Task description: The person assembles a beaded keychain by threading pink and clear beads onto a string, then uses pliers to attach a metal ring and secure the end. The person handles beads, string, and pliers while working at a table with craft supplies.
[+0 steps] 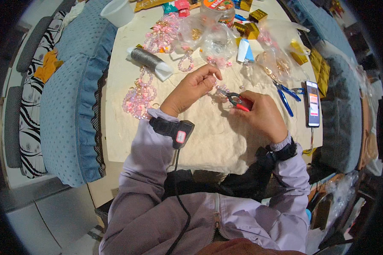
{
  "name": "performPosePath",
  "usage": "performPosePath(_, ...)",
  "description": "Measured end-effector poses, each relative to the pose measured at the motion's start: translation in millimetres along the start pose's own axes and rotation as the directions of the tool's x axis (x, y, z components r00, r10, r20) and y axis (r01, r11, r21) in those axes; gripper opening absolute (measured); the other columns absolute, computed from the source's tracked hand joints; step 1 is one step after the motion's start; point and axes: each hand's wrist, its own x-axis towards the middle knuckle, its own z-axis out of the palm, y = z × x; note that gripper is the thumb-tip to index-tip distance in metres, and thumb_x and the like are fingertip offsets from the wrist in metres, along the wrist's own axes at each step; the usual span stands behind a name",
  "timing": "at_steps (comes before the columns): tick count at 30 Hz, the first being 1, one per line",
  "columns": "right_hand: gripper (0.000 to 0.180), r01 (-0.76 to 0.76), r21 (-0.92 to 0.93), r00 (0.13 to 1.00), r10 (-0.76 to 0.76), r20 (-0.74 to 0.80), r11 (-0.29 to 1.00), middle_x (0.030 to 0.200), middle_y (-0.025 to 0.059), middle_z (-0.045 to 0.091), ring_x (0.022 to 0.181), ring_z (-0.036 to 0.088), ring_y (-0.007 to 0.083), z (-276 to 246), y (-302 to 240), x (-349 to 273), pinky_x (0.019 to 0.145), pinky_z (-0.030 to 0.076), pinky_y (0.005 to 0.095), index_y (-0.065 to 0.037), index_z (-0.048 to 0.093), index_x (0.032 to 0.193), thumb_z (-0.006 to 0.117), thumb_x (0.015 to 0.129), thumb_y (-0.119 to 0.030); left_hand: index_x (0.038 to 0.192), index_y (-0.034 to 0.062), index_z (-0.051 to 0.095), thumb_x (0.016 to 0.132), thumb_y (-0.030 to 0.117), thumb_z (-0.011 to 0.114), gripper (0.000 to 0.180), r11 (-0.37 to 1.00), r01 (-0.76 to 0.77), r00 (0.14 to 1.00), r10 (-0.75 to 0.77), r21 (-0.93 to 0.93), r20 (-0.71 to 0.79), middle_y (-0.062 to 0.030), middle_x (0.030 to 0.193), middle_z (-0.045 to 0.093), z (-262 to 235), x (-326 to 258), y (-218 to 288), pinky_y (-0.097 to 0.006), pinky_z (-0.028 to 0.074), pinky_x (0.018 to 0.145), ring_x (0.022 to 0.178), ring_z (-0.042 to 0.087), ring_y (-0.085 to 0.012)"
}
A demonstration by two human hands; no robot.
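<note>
My right hand [261, 111] is wrapped round a pair of pliers [243, 105] with red handles and dark jaws. The jaws reach a short strand of pink beads [220, 90] above the cloth; whether they grip a bead is too small to tell. On the other side of the strand, my left hand [192, 88] is closed, thumb and forefinger pinched at the strand's upper end. A few loose beads [241, 87] lie on the cream cloth [191, 140] close by. Left of my left hand sits a pile of pink beaded bracelets [137, 98].
A grey thread spool [151, 60], a bracelet [186, 63] and a bead heap [162, 32] lie farther back. Plastic bags [219, 42], a jar [218, 12] and gold boxes [251, 30] crowd the far side. Blue pliers [286, 95] and a phone [312, 104] lie at right.
</note>
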Motion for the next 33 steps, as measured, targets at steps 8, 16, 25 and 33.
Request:
performPosePath(8, 0.035, 0.044, -0.052, 0.999, -0.043, 0.032, 0.998, 0.079, 0.0194, 0.067, 0.072, 0.065, 0.0379, -13.5, 6.2, -2.6, 0.064, 0.050, 0.0440, -0.002, 0.068, 0.092, 0.079, 0.076, -0.032, 0.104, 0.0034, 0.061, 0.103, 0.018, 0.049, 0.020, 0.932, -0.148, 0.989, 0.134, 0.332, 0.062, 0.0011, 0.089, 0.058, 2.0, 2.5, -3.5, -0.025, 0.043, 0.079, 0.084, 0.052, -0.0095)
performPosePath(16, 0.037, 0.053, -0.057, 0.998, -0.051, 0.038, 0.997, 0.079, 0.0193, 0.067, 0.071, 0.065, 0.0372, -14.8, 9.5, -5.5, 0.064, 0.050, 0.0440, -0.002, 0.069, 0.093, 0.079, 0.076, -0.033, 0.107, 0.0017, 0.063, 0.099, 0.011, 0.049, 0.018, 0.946, -0.115, 0.993, 0.105, 0.304, 0.050, -0.0069, 0.099, 0.066, 4.6, 1.3, -7.4, -0.030, 0.047, 0.089, 0.096, 0.060, -0.0167)
performPosePath(25, 0.044, 0.011, -0.027, 0.993, -0.007, 0.118, 1.000, 0.075, 0.0192, 0.064, 0.066, 0.062, 0.0335, -25.6, 9.3, -9.5, 0.062, 0.047, 0.0391, 0.000, 0.069, 0.095, 0.083, 0.073, -0.036, 0.102, 0.0023, 0.067, 0.089, 0.010, 0.065, 0.015, 0.941, -0.107, 0.992, 0.078, 0.322, 0.101, -0.0036, 0.084, 0.058, 11.9, -1.5, 3.8, -0.024, 0.042, 0.065, 0.072, 0.050, -0.0095)
performPosePath(33, 0.041, 0.040, -0.008, 0.992, -0.039, 0.116, 0.999, 0.072, 0.0174, 0.063, 0.065, 0.061, 0.0317, -34.2, 9.5, -19.1, 0.061, 0.046, 0.0389, -0.001, 0.069, 0.095, 0.083, 0.073, -0.034, 0.095, 0.0028, 0.069, 0.083, 0.007, 0.070, 0.013, 0.880, -0.072, 0.996, 0.042, 0.470, 0.074, -0.0012, 0.075, 0.054, 22.5, -7.7, 23.3, -0.024, 0.038, 0.058, 0.065, 0.046, -0.0072)
